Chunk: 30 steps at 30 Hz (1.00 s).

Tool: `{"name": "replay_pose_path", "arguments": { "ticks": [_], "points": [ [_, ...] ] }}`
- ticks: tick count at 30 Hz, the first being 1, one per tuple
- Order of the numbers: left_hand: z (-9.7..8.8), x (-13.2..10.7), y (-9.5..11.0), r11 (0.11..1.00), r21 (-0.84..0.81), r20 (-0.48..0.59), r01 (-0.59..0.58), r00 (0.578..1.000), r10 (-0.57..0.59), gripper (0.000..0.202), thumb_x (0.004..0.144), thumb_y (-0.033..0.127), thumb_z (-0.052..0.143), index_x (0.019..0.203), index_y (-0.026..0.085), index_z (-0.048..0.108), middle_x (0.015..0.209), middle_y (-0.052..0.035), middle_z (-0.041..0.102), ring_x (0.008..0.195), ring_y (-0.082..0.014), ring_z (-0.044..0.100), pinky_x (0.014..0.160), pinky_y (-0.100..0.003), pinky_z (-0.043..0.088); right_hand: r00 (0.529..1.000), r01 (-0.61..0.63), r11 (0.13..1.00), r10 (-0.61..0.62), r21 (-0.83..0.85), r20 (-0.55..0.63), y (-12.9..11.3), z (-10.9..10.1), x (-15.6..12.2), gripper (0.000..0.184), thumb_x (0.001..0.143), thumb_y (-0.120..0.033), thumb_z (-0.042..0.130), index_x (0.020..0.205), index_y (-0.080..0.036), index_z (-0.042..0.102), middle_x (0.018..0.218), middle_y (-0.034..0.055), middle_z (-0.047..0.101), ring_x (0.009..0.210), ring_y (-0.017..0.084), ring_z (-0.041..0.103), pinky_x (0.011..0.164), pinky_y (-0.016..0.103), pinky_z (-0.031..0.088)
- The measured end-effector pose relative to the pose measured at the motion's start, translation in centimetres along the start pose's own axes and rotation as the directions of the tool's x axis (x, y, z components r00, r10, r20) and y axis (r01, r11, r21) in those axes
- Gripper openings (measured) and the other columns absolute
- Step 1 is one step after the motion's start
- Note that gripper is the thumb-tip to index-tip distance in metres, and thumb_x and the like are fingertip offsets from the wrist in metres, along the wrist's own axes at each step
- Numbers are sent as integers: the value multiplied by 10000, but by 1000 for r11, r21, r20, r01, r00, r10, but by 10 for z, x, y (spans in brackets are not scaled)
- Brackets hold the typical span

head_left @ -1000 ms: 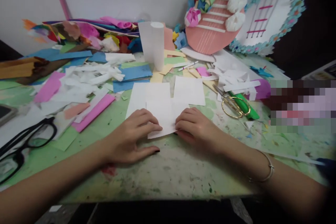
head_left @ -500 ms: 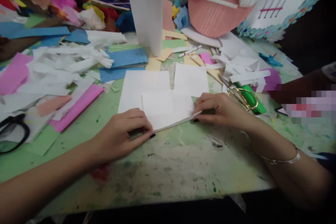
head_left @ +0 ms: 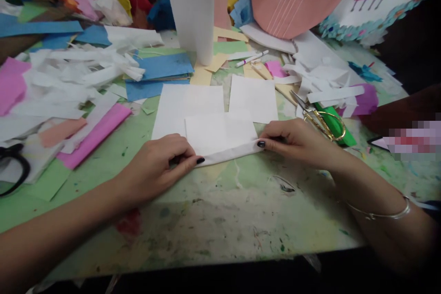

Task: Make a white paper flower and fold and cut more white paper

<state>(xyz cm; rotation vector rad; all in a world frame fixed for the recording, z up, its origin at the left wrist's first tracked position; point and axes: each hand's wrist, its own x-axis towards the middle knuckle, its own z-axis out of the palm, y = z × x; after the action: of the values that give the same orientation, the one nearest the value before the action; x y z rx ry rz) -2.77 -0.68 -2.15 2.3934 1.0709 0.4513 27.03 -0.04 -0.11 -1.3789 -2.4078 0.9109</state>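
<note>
A small white paper sheet [head_left: 217,131] lies in front of me, its near edge folded over in a narrow strip. My left hand [head_left: 168,161] pinches the left end of that fold, thumb on top. At the right end, my right hand [head_left: 289,142] grips the fold between thumb and fingers. Beneath and behind this sheet lies a larger white paper [head_left: 172,105]. Another white paper square [head_left: 253,98] sits just behind my right hand. Gold-handled scissors [head_left: 325,124] rest to the right of that hand.
A white paper roll [head_left: 203,14] stands upright at the back. White scraps [head_left: 82,69], a pink strip [head_left: 96,135] and blue paper [head_left: 165,66] lie at left, with black scissor handles [head_left: 15,165]. A pink paper guitar shape [head_left: 292,4] leans behind. Another person's arm [head_left: 403,105] is at right.
The near edge of the small sheet, thin and raised before, now lies folded over as a wider strip. My thumbs have come up onto the fold. The view has tilted slightly down.
</note>
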Motion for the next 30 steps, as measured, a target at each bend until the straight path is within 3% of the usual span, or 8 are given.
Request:
{"name": "replay_pose_path", "arguments": {
  "ticks": [7, 21, 30],
  "points": [
    [1, 5, 1, 998, 43, 16, 45, 999, -46, 311, 921, 335, 474, 676, 171, 572, 621, 5, 548, 578, -114, 480, 554, -238, 341, 997, -67, 992, 71, 111, -27, -5, 2, -2, 219, 872, -371, 581, 819, -196, 701, 594, -20, 602, 530, 100, 499, 497, 226, 344],
    [0, 3, 3, 996, 14, 32, 90, 995, -90, 264, 866, 320, 537, 655, 165, 572, 610, 17, 534, 553, -98, 462, 542, -230, 324, 993, -118, 992, 117, -51, -18, -5, 4, 0, 188, 835, -321, 596, 740, -175, 669, 589, -18, 594, 529, 94, 481, 536, 236, 322],
    [-3, 5, 2, 976, 36, 40, 214, 976, -215, 302, 802, 372, 619, 586, 167, 565, 531, 40, 497, 492, -84, 417, 493, -218, 291, 973, -225, 963, 229, -149, 12, -7, 4, 3, 198, 845, -326, 584, 727, -180, 648, 605, -8, 590, 526, 96, 446, 548, 245, 303]
  ]
}}
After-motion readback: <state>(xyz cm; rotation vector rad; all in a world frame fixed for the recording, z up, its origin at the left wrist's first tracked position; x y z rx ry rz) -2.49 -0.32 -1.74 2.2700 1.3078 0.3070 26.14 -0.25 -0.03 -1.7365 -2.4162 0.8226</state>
